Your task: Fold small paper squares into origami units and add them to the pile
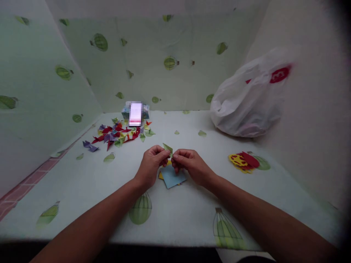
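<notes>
A small folded piece of green paper (168,148) is pinched between both hands above the middle of the table. My left hand (153,160) grips it from the left with thumb and forefinger. From the right, my right hand (189,162) pinches its lower edge, the other fingers curled. Just beneath the hands lies a stack of square paper sheets (172,177), light blue on top with yellow edges showing under it. Farther back on the left is a pile of folded paper figures (109,137) in red, purple, yellow and green.
A lit phone (135,114) leans against a tissue box (125,111) behind the pile. Yellow and red paper cut-outs (242,161) lie on the right of the table (90,204). A full white plastic bag (244,102) stands at the back right. Walls close in the left, back and right.
</notes>
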`<action>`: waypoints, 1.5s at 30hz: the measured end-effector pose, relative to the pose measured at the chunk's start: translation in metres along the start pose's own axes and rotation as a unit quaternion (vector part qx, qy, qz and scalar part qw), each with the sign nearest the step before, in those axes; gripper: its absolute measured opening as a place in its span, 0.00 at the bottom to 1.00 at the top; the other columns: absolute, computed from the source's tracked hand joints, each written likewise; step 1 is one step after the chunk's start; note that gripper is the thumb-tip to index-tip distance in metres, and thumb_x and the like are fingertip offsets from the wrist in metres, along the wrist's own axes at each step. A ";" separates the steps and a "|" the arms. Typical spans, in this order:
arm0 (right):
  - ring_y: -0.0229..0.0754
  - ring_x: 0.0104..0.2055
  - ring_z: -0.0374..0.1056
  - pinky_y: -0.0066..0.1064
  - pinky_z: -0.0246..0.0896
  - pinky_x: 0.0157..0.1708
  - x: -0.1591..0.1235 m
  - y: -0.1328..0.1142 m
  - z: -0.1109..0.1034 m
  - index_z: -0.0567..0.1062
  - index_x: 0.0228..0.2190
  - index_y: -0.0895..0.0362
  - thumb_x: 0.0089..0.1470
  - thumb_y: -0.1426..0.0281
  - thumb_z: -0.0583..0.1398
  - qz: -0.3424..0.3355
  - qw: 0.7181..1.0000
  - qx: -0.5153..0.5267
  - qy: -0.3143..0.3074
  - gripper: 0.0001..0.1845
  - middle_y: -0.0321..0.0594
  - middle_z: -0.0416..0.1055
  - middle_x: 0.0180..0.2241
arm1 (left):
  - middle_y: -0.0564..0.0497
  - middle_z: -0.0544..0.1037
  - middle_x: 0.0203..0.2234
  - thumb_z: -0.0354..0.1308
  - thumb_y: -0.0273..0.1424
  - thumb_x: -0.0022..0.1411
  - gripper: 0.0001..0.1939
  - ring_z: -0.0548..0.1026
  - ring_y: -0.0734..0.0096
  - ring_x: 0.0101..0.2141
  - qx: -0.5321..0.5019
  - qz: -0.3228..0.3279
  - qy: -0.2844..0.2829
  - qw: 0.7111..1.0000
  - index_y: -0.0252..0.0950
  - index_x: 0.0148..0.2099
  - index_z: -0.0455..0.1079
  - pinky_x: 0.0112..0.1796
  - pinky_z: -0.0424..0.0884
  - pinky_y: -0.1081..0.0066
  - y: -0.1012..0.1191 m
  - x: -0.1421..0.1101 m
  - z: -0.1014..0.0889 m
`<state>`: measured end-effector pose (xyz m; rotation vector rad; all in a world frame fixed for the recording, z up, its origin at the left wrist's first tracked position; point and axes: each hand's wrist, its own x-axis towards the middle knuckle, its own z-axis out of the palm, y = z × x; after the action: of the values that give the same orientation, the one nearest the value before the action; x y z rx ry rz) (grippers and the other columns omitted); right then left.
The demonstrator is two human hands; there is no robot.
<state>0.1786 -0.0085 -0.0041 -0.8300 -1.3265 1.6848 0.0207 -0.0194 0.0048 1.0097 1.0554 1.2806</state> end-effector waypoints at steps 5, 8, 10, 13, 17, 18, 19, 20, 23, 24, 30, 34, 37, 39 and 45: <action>0.32 0.21 0.64 0.26 0.60 0.22 0.001 0.003 0.000 0.74 0.23 0.59 0.48 0.57 0.68 -0.001 1.000 -0.005 -0.006 0.18 0.34 0.71 0.22 | 0.57 0.68 0.15 0.66 0.34 0.49 0.13 0.64 0.79 0.19 0.026 -0.009 0.003 1.000 0.35 0.24 0.64 0.24 0.59 0.74 0.000 -0.001 0.000; 0.32 0.21 0.64 0.26 0.60 0.23 0.002 0.006 -0.001 0.73 0.22 0.58 0.48 0.57 0.68 -0.009 1.000 -0.014 -0.003 0.18 0.34 0.71 0.21 | 0.57 0.68 0.16 0.66 0.35 0.50 0.14 0.64 0.79 0.20 0.026 -0.014 0.002 1.000 0.35 0.24 0.64 0.24 0.59 0.74 -0.002 -0.001 -0.001; 0.33 0.21 0.64 0.27 0.61 0.23 0.003 0.007 -0.001 0.73 0.22 0.58 0.49 0.57 0.67 -0.021 0.999 -0.023 0.005 0.18 0.34 0.71 0.21 | 0.57 0.69 0.17 0.67 0.36 0.50 0.14 0.64 0.79 0.20 0.020 -0.014 0.000 1.000 0.35 0.25 0.65 0.24 0.60 0.74 -0.003 -0.001 -0.001; 0.33 0.20 0.64 0.27 0.59 0.22 0.003 0.008 0.000 0.72 0.22 0.57 0.51 0.58 0.66 -0.033 0.998 -0.050 0.016 0.17 0.33 0.70 0.20 | 0.57 0.69 0.18 0.67 0.36 0.50 0.14 0.64 0.79 0.20 0.017 -0.005 -0.005 1.000 0.35 0.27 0.66 0.25 0.60 0.74 -0.004 0.000 -0.001; 0.33 0.18 0.61 0.27 0.57 0.21 0.001 0.004 0.002 0.70 0.21 0.56 0.55 0.60 0.61 -0.044 0.993 -0.106 0.023 0.17 0.32 0.67 0.18 | 0.58 0.68 0.19 0.67 0.35 0.51 0.13 0.64 0.80 0.21 0.003 0.020 -0.005 1.000 0.35 0.28 0.66 0.25 0.60 0.75 -0.004 0.000 -0.001; 0.33 0.18 0.61 0.27 0.57 0.21 0.001 0.003 0.003 0.69 0.21 0.56 0.56 0.61 0.61 -0.054 0.990 -0.131 0.024 0.17 0.32 0.66 0.18 | 0.58 0.68 0.19 0.67 0.36 0.51 0.13 0.64 0.80 0.21 0.003 0.021 -0.007 1.000 0.35 0.29 0.66 0.25 0.60 0.75 -0.004 0.000 -0.001; 0.33 0.18 0.61 0.27 0.56 0.21 0.000 0.002 0.003 0.69 0.20 0.56 0.56 0.63 0.60 -0.067 0.984 -0.162 0.025 0.16 0.32 0.66 0.17 | 0.58 0.68 0.19 0.67 0.36 0.52 0.13 0.64 0.80 0.21 0.003 0.020 -0.010 1.000 0.35 0.29 0.66 0.25 0.60 0.74 -0.003 0.001 -0.001; 0.33 0.19 0.60 0.26 0.55 0.21 0.000 0.001 0.003 0.69 0.20 0.56 0.57 0.64 0.60 -0.078 0.978 -0.192 0.028 0.16 0.32 0.66 0.17 | 0.58 0.68 0.19 0.67 0.36 0.52 0.13 0.64 0.80 0.21 0.004 0.021 -0.011 1.000 0.35 0.30 0.67 0.25 0.60 0.74 -0.003 0.002 -0.002; 0.33 0.19 0.60 0.27 0.54 0.21 -0.001 -0.001 0.002 0.69 0.20 0.56 0.58 0.64 0.58 -0.093 0.965 -0.242 0.035 0.17 0.33 0.65 0.17 | 0.59 0.68 0.20 0.68 0.35 0.52 0.13 0.63 0.81 0.21 -0.003 0.029 -0.021 0.999 0.35 0.31 0.67 0.25 0.60 0.75 -0.002 0.004 -0.004; 0.33 0.20 0.60 0.27 0.54 0.22 -0.001 -0.001 0.001 0.69 0.21 0.56 0.59 0.63 0.58 -0.098 0.965 -0.240 0.039 0.17 0.33 0.66 0.18 | 0.59 0.68 0.20 0.68 0.35 0.52 0.13 0.63 0.81 0.21 -0.008 0.034 -0.026 0.999 0.35 0.31 0.67 0.25 0.60 0.75 -0.001 0.005 -0.004; 0.33 0.21 0.61 0.27 0.58 0.23 -0.003 -0.007 0.000 0.67 0.29 0.55 0.58 0.65 0.58 -0.171 0.961 -0.189 0.106 0.08 0.30 0.64 0.22 | 0.56 0.72 0.22 0.65 0.32 0.56 0.08 0.68 0.78 0.24 0.004 0.063 -0.063 0.996 0.34 0.34 0.70 0.28 0.64 0.74 -0.002 0.005 -0.006; 0.33 0.22 0.60 0.27 0.56 0.24 -0.003 -0.007 0.000 0.68 0.30 0.55 0.56 0.69 0.59 -0.198 0.952 -0.210 0.101 0.05 0.30 0.63 0.23 | 0.55 0.74 0.23 0.65 0.31 0.58 0.07 0.70 0.77 0.25 0.018 0.076 -0.074 0.994 0.34 0.36 0.71 0.30 0.66 0.74 -0.004 0.005 -0.007; 0.33 0.24 0.60 0.28 0.56 0.25 -0.003 -0.005 0.001 0.68 0.30 0.56 0.56 0.70 0.59 -0.204 0.945 -0.232 0.107 0.04 0.31 0.63 0.24 | 0.55 0.75 0.24 0.65 0.31 0.58 0.06 0.71 0.77 0.26 0.030 0.090 -0.079 0.992 0.35 0.36 0.72 0.31 0.68 0.74 -0.003 0.005 -0.008; 0.33 0.24 0.60 0.28 0.56 0.26 -0.003 -0.005 0.001 0.68 0.31 0.56 0.56 0.71 0.59 -0.209 0.941 -0.241 0.113 0.03 0.31 0.64 0.24 | 0.55 0.74 0.25 0.64 0.31 0.59 0.06 0.71 0.77 0.27 0.032 0.096 -0.084 0.991 0.35 0.36 0.71 0.32 0.68 0.74 -0.003 0.005 -0.008; 0.34 0.24 0.59 0.27 0.54 0.26 -0.004 -0.007 0.001 0.67 0.30 0.55 0.56 0.71 0.59 -0.233 0.920 -0.274 0.156 0.04 0.30 0.63 0.23 | 0.55 0.75 0.27 0.64 0.31 0.59 0.06 0.73 0.77 0.27 0.051 0.103 -0.124 0.986 0.35 0.37 0.72 0.33 0.71 0.74 -0.003 0.003 -0.007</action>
<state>0.1811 -0.0111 0.0028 -0.9485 -1.6286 0.7762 0.0141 -0.0164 0.0004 1.3474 0.8468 1.2362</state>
